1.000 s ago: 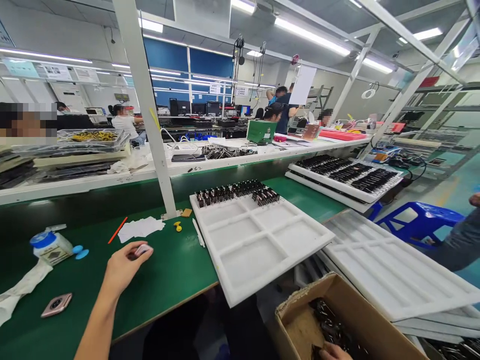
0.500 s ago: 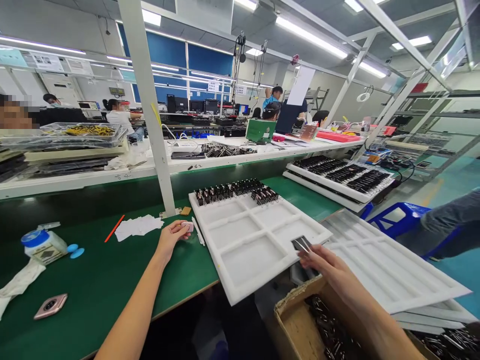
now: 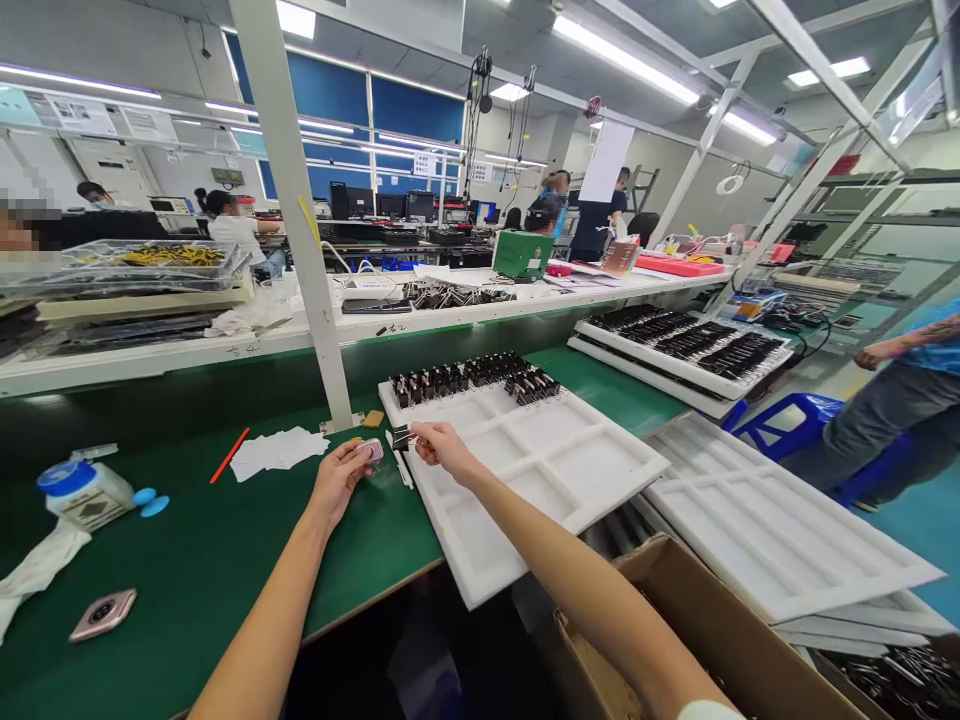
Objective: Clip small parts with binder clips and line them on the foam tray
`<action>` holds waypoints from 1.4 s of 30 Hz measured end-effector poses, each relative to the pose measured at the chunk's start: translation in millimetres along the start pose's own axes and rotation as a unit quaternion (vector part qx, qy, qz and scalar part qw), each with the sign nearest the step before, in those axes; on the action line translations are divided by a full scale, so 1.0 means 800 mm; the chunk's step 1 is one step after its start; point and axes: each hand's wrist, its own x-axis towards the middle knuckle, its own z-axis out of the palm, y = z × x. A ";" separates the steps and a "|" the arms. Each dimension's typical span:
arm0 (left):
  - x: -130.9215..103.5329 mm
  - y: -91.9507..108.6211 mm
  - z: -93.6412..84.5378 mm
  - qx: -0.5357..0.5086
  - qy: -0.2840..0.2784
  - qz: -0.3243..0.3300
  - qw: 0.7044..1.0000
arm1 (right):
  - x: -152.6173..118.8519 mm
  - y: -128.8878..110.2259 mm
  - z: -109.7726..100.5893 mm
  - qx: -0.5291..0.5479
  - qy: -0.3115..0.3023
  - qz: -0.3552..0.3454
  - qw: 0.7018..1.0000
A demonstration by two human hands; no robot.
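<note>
My left hand (image 3: 339, 482) pinches a small pinkish-white part (image 3: 373, 451) above the green bench. My right hand (image 3: 444, 447) grips a black binder clip (image 3: 401, 437) by its wire handles, just right of that part and apart from it. Below the clip, thin white sticks (image 3: 403, 468) lie beside a white foam tray (image 3: 480, 575) with square compartments. Several black binder clips (image 3: 457, 378) stand in rows in the tray's far compartments, and pinkish bits show among them. A flat pink piece with a dark round centre (image 3: 103, 614) lies at the bench's near left.
A cardboard box (image 3: 720, 620) stands under my right forearm. Stacked white trays (image 3: 787, 530) lie to the right, and a filled tray (image 3: 675, 345) sits behind. White paper slips (image 3: 277, 452), a red stick (image 3: 229, 455) and a blue-capped bottle (image 3: 86, 490) are left. A person (image 3: 900, 400) stands at right.
My right hand has moved left from above the cardboard box to my left hand, carrying the binder clip. My left hand has barely moved. A person's arm and blue top have come into view at right.
</note>
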 end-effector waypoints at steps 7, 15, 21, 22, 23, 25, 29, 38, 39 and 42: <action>-0.006 -0.003 0.005 -0.002 -0.009 -0.007 1.000 | -0.013 0.026 -0.003 -0.134 -0.032 -0.106 0.985; -0.011 -0.006 0.007 0.026 -0.017 -0.014 0.999 | -0.019 0.024 0.002 -0.222 -0.031 -0.125 0.966; -0.016 0.000 0.012 0.071 -0.010 -0.015 0.997 | -0.018 0.022 0.002 -0.259 -0.036 -0.136 0.956; -0.018 0.002 0.014 0.076 -0.008 -0.015 0.997 | -0.018 0.021 0.004 -0.262 -0.032 -0.135 0.955; -0.021 0.005 0.016 0.080 -0.009 -0.016 0.997 | -0.019 0.019 0.008 -0.265 -0.027 -0.134 0.954; -0.026 0.010 0.020 0.083 -0.017 -0.017 0.996 | -0.025 0.012 0.016 -0.275 -0.015 -0.126 0.953; -0.020 0.013 0.017 0.077 -0.025 -0.011 0.997 | -0.059 -0.010 0.010 -0.299 0.082 -0.169 0.936; -0.007 0.016 0.015 -0.002 0.014 -0.004 1.000 | -0.315 0.096 -0.184 -0.254 0.679 -0.080 0.684; -0.009 0.017 0.017 -0.003 0.016 -0.005 1.000 | -0.343 0.129 -0.202 -0.286 0.651 0.002 0.704; -0.013 0.019 0.021 0.009 0.019 -0.016 1.000 | -0.414 0.233 -0.221 -0.377 0.462 0.154 0.788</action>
